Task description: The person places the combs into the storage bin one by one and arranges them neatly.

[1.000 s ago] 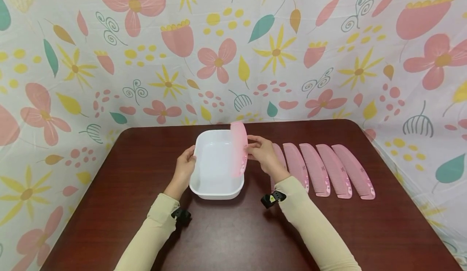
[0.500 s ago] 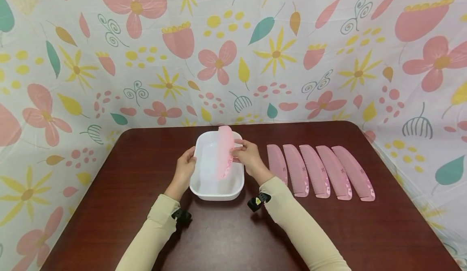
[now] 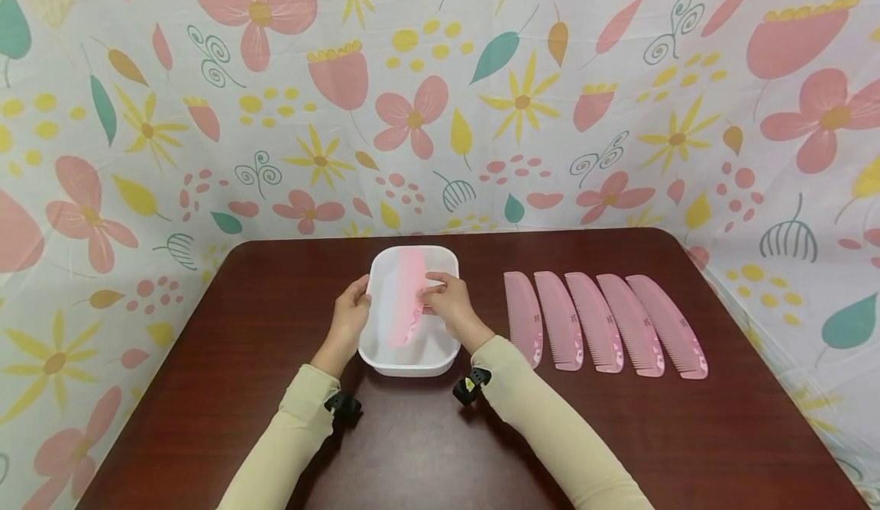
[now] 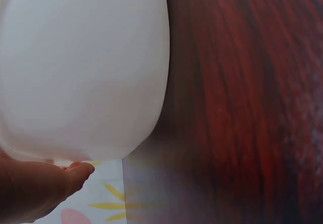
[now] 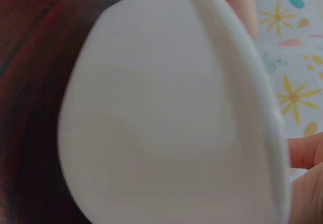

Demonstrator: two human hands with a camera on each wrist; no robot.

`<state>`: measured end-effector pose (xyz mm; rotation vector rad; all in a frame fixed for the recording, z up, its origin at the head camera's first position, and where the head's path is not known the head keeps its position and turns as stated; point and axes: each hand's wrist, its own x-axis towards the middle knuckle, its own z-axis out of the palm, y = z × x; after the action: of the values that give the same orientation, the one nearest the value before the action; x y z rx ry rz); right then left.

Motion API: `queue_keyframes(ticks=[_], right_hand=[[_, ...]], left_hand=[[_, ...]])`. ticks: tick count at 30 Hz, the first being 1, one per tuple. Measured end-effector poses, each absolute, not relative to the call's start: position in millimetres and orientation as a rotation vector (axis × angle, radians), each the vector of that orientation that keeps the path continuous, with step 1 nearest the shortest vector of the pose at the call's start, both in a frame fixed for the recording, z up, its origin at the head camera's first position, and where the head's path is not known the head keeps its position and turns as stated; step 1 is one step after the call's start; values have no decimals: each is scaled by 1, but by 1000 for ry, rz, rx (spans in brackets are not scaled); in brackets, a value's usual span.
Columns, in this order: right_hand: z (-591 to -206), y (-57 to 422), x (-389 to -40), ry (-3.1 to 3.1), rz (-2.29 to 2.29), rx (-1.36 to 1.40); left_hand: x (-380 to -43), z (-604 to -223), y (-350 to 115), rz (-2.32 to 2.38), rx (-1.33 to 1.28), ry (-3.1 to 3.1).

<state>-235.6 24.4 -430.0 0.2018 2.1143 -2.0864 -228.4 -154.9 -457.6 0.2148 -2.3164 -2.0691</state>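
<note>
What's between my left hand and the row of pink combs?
The head view shows the white tray, your right hand holding a pink comb over or in it, then bare tabletop.

Illegible dark marks (image 3: 609, 317) on combs (image 3: 595, 323); cropped sleeves (image 3: 289, 434)
</note>
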Motion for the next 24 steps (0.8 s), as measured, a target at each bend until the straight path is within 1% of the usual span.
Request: queue_keyframes(ticks=[8, 17, 24], right_hand=[[-438, 10, -233, 2143, -2056, 167], [-442, 4, -231, 2185, -2013, 178], [-446, 1, -231, 2213, -1980, 169]], left_hand=[[-227, -457, -154, -2060, 225, -2306], [-226, -455, -153, -2059, 228, -2303], [-226, -460, -153, -2026, 155, -2261]])
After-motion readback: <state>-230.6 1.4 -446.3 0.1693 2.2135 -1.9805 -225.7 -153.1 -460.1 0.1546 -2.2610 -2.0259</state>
